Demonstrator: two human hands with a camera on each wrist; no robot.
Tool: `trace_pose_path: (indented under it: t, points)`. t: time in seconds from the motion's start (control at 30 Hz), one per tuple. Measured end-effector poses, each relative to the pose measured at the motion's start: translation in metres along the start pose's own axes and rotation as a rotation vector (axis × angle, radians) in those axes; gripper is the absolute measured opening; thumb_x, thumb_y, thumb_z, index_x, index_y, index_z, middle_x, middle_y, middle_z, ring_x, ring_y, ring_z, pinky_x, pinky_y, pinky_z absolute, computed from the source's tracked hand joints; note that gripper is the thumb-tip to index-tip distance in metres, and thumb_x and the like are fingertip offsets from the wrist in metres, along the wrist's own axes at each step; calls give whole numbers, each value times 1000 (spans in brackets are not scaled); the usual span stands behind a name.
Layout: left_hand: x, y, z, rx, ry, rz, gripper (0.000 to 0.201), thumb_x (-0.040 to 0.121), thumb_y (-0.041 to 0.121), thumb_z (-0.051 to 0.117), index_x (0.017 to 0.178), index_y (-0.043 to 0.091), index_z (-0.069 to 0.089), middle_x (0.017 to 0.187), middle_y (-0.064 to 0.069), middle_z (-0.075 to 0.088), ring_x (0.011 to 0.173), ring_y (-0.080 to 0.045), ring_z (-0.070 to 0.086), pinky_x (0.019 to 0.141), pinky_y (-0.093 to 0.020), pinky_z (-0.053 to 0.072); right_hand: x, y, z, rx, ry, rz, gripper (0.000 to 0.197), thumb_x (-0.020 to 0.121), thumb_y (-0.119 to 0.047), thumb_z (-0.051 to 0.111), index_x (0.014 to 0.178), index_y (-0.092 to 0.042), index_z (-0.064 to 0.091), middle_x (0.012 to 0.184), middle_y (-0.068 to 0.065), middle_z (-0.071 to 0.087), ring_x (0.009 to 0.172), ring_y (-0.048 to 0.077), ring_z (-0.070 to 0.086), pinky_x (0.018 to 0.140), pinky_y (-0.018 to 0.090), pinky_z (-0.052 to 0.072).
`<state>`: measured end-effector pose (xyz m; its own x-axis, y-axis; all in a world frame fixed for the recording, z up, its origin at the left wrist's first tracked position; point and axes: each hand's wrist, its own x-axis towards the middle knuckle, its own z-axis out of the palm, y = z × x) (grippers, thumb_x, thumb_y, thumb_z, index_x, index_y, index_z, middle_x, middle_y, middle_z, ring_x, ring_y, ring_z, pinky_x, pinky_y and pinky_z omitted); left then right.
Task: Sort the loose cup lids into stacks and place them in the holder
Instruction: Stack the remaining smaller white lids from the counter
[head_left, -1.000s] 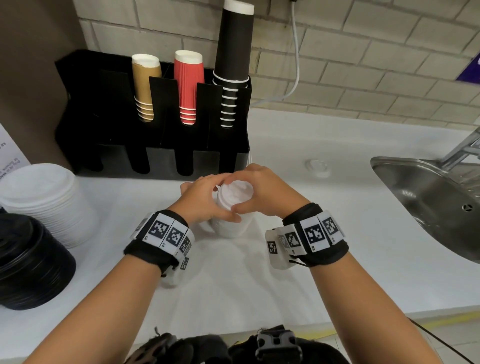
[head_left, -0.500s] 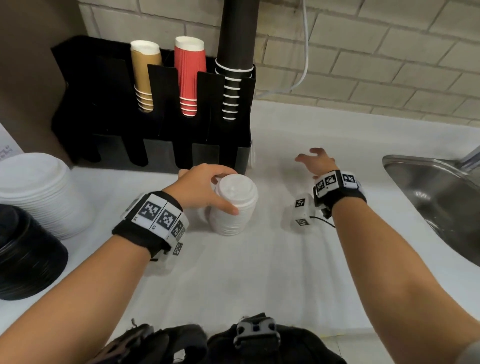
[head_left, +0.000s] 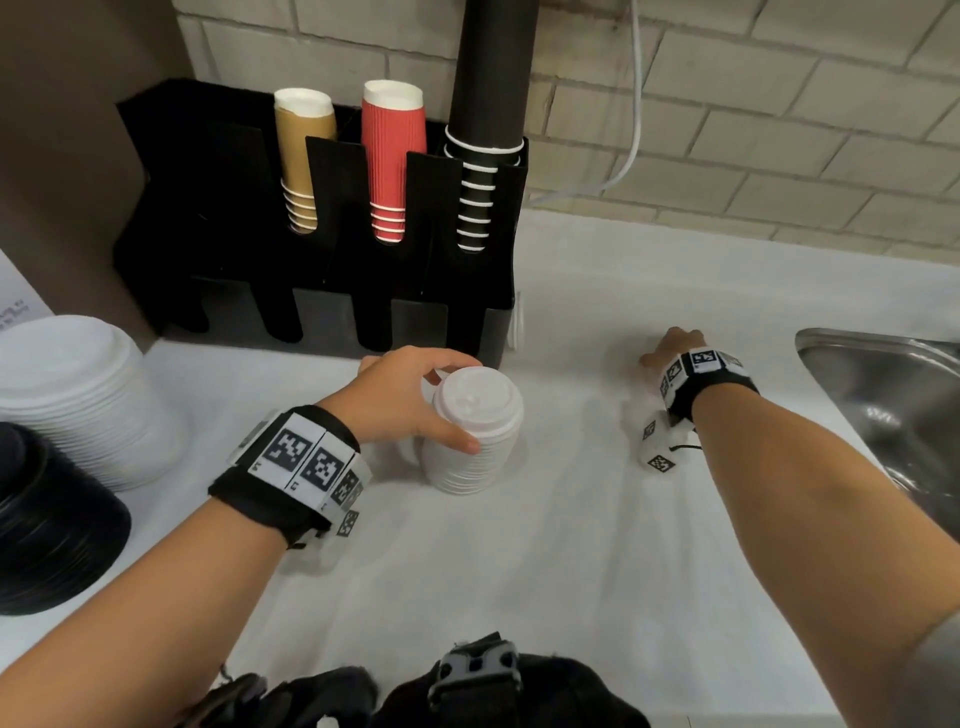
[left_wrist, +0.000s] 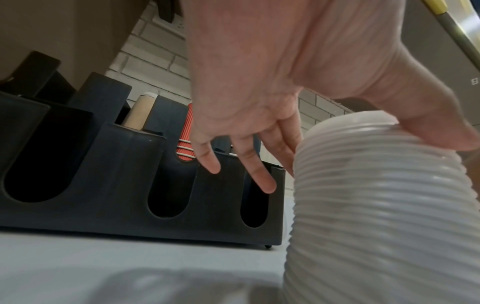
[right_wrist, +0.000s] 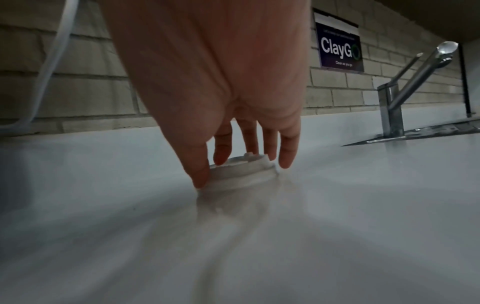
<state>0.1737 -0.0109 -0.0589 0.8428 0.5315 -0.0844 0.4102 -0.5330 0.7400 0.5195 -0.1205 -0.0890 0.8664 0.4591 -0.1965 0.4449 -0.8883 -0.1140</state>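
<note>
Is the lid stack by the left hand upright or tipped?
Upright: the lid stack stands on the counter, left hand gripping it.

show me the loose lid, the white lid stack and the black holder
loose lid (right_wrist: 241, 174): right wrist view, on its ridged side, under the right hand (right_wrist: 221, 82) fingers
white lid stack (head_left: 475, 400): head view, on the top lid, held by the left hand (head_left: 400, 400)
black holder (left_wrist: 221, 205): left wrist view, on its front wall

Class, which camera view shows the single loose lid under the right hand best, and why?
The right wrist view: the loose lid lies on the counter with the right hand fingertips around its rim. In the head view the hand and wrist hide it. The left wrist view shows only the lid stack.
</note>
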Motion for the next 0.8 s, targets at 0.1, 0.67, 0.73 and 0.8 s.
trace_pose_path:
  t: [0.1, 0.67, 0.73, 0.8]
  points:
    - [-1, 0, 1, -9, 1, 10, 68, 53, 40, 93, 105, 56, 52, 104, 27, 59, 107, -5, 53, 110, -49, 29, -3, -10, -7, 74, 32, 91, 63, 88, -34, 61, 136, -6, 33, 137, 23, 37, 124, 44, 43, 99, 49, 41]
    - [-13, -12, 20, -36, 191, 73, 107, 56, 44, 87, 146, 29, 32, 114, 19, 54, 114, -14, 52, 109, -37, 30, -185, -69, -11, 652, -132, -866, 43, 76, -20, 79, 114, -33, 63, 113, 0, 58, 96, 11, 56, 75, 14, 42]
    - [-14, -13, 21, -34, 197, 64, 114, 56, 47, 87, 149, 27, 23, 114, 21, 53, 116, -14, 50, 105, -30, 23, -188, -72, -8, 595, -107, -867, 46, 75, -23, 80, 116, -33, 63, 114, 0, 57, 96, 8, 56, 75, 12, 39]
    - [-15, -12, 21, -25, 202, 54, 118, 57, 48, 86, 151, 25, 18, 115, 20, 52, 118, -15, 49, 102, -28, 20, -191, -76, -7, 544, -84, -875, 48, 73, -25, 81, 118, -33, 63, 112, -2, 56, 95, 6, 55, 75, 11, 38]
